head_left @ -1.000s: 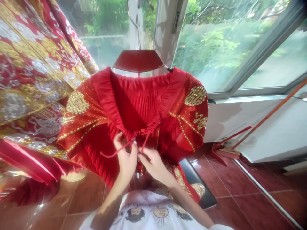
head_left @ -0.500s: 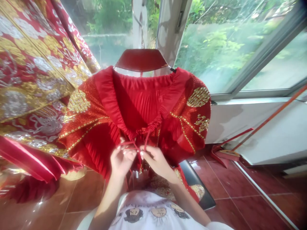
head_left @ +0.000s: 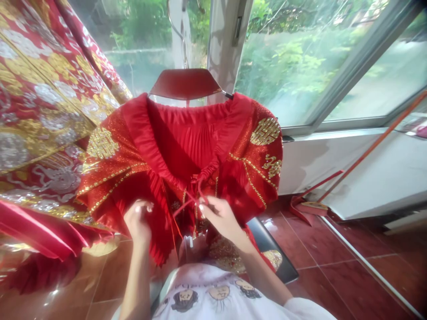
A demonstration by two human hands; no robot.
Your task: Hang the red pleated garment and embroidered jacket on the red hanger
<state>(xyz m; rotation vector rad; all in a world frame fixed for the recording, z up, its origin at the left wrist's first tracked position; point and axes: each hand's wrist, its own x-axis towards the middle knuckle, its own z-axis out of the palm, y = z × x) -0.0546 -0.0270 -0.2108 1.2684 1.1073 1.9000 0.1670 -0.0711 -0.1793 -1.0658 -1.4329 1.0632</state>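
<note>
A red pleated garment [head_left: 200, 151] with a gathered neckline and gold-trimmed shoulders hangs in front of me. Thin red drawstrings [head_left: 184, 206] come from the front of its neckline and cross below it. My right hand [head_left: 222, 220] pinches the drawstring near the crossing. To the left, over the pleats, my left hand [head_left: 138, 222] is closed with curled fingers; whether anything is in it I cannot make out. The garment is on a metal hanger [head_left: 183, 38] with a broad red-brown top piece [head_left: 185, 83].
Gold-and-silver patterned red cloth [head_left: 43, 102] hangs at the left. Behind are sliding windows [head_left: 283, 66]. A dark flat-topped seat [head_left: 280, 258] stands low on the right. A long orange-red pole [head_left: 370, 149] leans by the wall, above red floor tiles [head_left: 323, 240].
My left hand has moved left and slightly down, away from the drawstring crossing. My right hand stays at the drawstring. The whole view has shifted a little.
</note>
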